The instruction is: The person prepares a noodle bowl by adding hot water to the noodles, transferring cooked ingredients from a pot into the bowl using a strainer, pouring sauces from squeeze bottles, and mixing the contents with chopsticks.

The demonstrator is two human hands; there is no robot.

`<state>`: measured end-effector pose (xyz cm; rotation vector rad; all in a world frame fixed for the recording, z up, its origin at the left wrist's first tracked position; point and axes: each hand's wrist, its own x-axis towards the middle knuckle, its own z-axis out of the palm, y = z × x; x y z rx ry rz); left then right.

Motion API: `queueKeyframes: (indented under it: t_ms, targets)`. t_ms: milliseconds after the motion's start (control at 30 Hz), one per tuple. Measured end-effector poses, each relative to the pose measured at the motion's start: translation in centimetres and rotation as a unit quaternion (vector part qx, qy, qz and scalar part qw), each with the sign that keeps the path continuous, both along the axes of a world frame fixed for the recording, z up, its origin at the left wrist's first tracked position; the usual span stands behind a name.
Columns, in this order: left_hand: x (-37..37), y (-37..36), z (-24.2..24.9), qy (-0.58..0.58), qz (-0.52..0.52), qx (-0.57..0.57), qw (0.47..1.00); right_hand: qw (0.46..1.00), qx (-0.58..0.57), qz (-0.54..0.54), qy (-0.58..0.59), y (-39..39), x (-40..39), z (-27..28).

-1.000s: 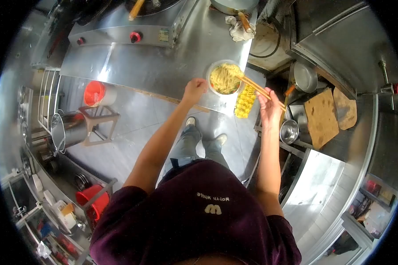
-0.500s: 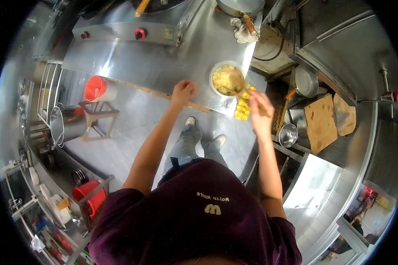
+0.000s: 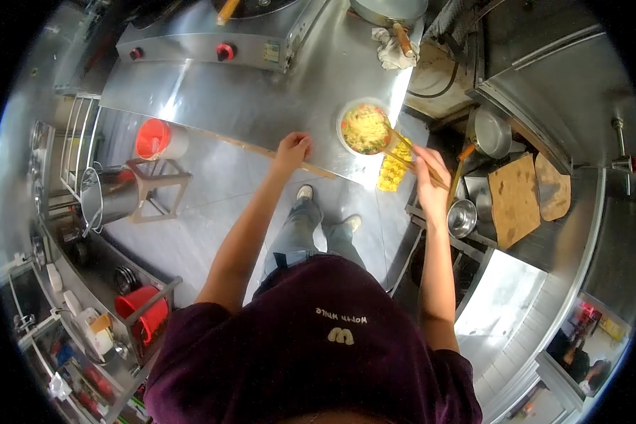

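In my right hand [image 3: 432,175] is a pair of wooden chopsticks [image 3: 401,145], their tips at the right rim of a round white bowl. This bowl [image 3: 344,141] holds a yellow food mixture [image 3: 364,127] with red and green bits, and stands on the steel counter near its right corner. My left hand [image 3: 294,150] hangs over the counter's front edge, left of the bowl and apart from it, fingers curled in and nothing visible in them. Beside the bowl, partly under the chopsticks, shows a bumpy yellow thing [image 3: 392,169].
The steel counter [image 3: 261,99] carries a stove with red knobs [image 3: 225,51]. At its back right are a pan [image 3: 391,10] and a crumpled white cloth [image 3: 397,51]. A red-and-white bucket [image 3: 155,139] stands on a stool at left; wooden boards [image 3: 514,200] and a metal bowl [image 3: 462,218] sit at right.
My right hand has moved slightly right, and the chopsticks have drawn from over the food to the bowl's right rim. My left hand stays nearly where it was.
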<state>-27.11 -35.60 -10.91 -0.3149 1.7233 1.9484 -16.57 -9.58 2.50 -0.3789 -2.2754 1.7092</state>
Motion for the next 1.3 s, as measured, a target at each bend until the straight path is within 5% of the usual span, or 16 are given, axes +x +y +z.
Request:
queueKeyframes:
  t_ms: [100,167,367,567,833,1000,1133,1300]
  targets:
    - [-0.3,0.7,0.9,-0.008,-0.005,0.002,1.0,0.995,-0.097,-0.016,-0.026,-1.2,-2.3,-3.4]
    - [-0.2,0.8,0.9,0.001,0.007,0.013,1.0,0.958,-0.26,-0.113,-0.053,-0.9,-3.4,-7.3]
    - [0.0,0.3,1.2,-0.007,0.041,0.006,0.999,0.857,-0.491,-0.15,-0.044,1.9,-2.0,-9.3]
    - [-0.1,-0.8,1.9,-0.026,0.038,-0.025,0.999,0.825,-0.543,-0.154,-0.019,1.5,-1.4,-7.2]
    - [-0.1,-1.6,2.4,-0.063,0.045,-0.029,0.997,0.883,-0.457,-0.098,0.038,1.8,-2.3,-0.8]
    - [-0.6,-0.5,1.6,-0.105,0.007,0.002,0.994,0.97,-0.234,-0.045,-0.051,0.4,-2.3,1.6]
    - [-0.6,0.5,2.7,-0.123,-0.036,0.025,0.991,0.986,-0.128,0.05,-0.095,-0.5,-2.0,2.6]
    - [-0.6,1.5,4.0,-0.124,-0.064,0.042,0.989,0.991,-0.074,0.09,-0.072,-1.0,-3.0,-3.3]
